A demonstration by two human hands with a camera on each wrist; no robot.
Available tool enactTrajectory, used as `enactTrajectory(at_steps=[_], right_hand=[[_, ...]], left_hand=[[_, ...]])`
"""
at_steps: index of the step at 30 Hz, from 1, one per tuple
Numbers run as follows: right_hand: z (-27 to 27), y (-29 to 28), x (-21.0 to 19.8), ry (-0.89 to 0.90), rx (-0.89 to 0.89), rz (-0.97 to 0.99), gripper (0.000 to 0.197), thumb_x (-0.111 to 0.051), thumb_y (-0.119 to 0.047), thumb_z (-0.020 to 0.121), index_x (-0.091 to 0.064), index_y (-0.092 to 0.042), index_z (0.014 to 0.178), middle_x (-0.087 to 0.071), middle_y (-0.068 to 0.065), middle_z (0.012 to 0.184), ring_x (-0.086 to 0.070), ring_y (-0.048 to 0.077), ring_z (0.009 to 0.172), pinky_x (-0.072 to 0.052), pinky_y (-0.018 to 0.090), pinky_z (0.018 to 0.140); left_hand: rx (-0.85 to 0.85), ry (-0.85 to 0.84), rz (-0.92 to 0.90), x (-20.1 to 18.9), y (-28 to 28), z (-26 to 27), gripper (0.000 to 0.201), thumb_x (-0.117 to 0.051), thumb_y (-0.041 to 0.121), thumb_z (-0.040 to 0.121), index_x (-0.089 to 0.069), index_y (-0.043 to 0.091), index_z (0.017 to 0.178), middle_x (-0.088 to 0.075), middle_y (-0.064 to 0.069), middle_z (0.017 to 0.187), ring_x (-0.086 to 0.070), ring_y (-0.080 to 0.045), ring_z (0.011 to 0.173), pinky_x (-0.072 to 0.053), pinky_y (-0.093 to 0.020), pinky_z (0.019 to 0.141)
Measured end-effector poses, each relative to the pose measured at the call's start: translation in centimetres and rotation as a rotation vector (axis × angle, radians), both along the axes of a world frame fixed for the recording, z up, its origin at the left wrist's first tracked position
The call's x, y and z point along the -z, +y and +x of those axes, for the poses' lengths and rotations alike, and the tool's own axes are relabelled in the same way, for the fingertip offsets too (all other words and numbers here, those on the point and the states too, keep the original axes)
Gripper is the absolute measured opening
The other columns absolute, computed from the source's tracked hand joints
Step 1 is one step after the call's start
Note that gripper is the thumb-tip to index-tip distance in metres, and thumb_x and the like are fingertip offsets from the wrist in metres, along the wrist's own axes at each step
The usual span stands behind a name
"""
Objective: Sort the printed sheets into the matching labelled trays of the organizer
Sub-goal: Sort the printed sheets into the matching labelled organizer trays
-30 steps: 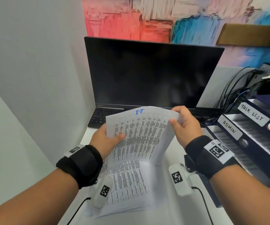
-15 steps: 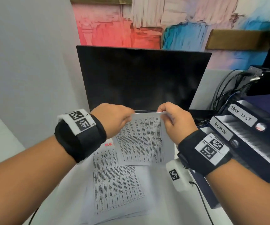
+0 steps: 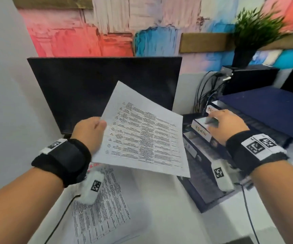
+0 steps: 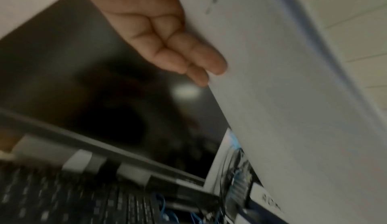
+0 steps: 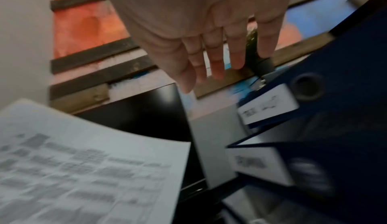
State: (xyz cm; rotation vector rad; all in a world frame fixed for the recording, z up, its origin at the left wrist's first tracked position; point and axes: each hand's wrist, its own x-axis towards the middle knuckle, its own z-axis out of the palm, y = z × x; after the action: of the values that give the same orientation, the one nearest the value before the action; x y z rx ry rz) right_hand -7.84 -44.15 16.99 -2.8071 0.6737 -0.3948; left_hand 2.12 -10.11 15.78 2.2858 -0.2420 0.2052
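**Reaching for the trays with a sheet in hand**

Holding one printed sheet (image 3: 142,136) by its left edge, our left hand (image 3: 89,132) pinches it between thumb and fingers, tilted in front of the monitor (image 3: 82,85). Our right hand (image 3: 228,127) hovers with fingers spread and relaxed over the organizer (image 3: 258,132), holding nothing. The sheet's long axis runs toward the trays, which lie to its right, just beside its right edge. We judge the right hand is nearer the labelled fronts. More sheets (image 3: 103,208) lie on the desk below.
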Motion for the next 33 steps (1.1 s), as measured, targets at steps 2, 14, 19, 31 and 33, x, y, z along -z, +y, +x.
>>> enactTrajectory(at_steps=[2,14,19,31,33], right_hand=[[-1.1,-2.5,0.1,0.056,0.092,-0.080,0.046,-0.058,-0.027,0.086,-0.052,-0.017,0.131,-0.047,0.007,0.137,-0.042,0.030,0.125,-0.039,0.045,0.102],[-4.2,-8.6,2.3,0.247,0.322,-0.195,0.067,-0.046,-0.046,0.092,-0.025,-0.011,0.145,-0.028,0.007,0.152,-0.025,0.031,0.137,-0.021,0.048,0.112],[-4.8,-8.6,2.8,0.281,0.286,-0.248,0.068,-0.042,-0.048,0.093,-0.025,-0.008,0.144,-0.026,0.007,0.152,-0.022,0.032,0.138,-0.020,0.047,0.113],[-5.4,-8.1,3.0,0.294,0.245,-0.304,0.069,-0.036,-0.046,0.095,-0.015,-0.008,0.149,-0.016,0.010,0.156,-0.013,0.033,0.141,-0.013,0.046,0.115],[-5.5,-8.1,3.0,0.293,0.239,-0.302,0.069,-0.037,-0.045,0.095,-0.015,-0.008,0.149,-0.015,0.010,0.156,-0.013,0.034,0.141,-0.012,0.046,0.115]], left_hand=[[0.012,0.062,0.012,1.2,-1.5,-0.4,0.031,-0.043,0.022,0.095,-0.065,0.005,0.082,-0.066,-0.015,0.082,-0.060,-0.035,0.080,-0.049,-0.039,0.072],[-0.083,0.451,0.137,7.7,-4.7,-1.3,0.025,-0.043,0.015,0.095,-0.063,0.002,0.090,-0.058,-0.014,0.084,-0.053,-0.028,0.074,-0.039,-0.029,0.062],[-0.080,0.523,0.113,8.9,-6.8,-2.0,0.019,-0.045,0.014,0.092,-0.060,0.006,0.082,-0.057,-0.015,0.083,-0.047,-0.025,0.062,-0.034,-0.026,0.052],[-0.065,0.568,0.099,13.0,-12.9,-2.3,0.021,-0.042,0.014,0.094,-0.059,0.005,0.103,-0.063,-0.013,0.103,-0.054,-0.029,0.086,-0.039,-0.028,0.072],[-0.089,0.570,0.032,14.0,-14.0,-2.4,0.020,-0.046,0.014,0.092,-0.060,0.005,0.103,-0.065,-0.012,0.103,-0.058,-0.031,0.089,-0.047,-0.031,0.078]])
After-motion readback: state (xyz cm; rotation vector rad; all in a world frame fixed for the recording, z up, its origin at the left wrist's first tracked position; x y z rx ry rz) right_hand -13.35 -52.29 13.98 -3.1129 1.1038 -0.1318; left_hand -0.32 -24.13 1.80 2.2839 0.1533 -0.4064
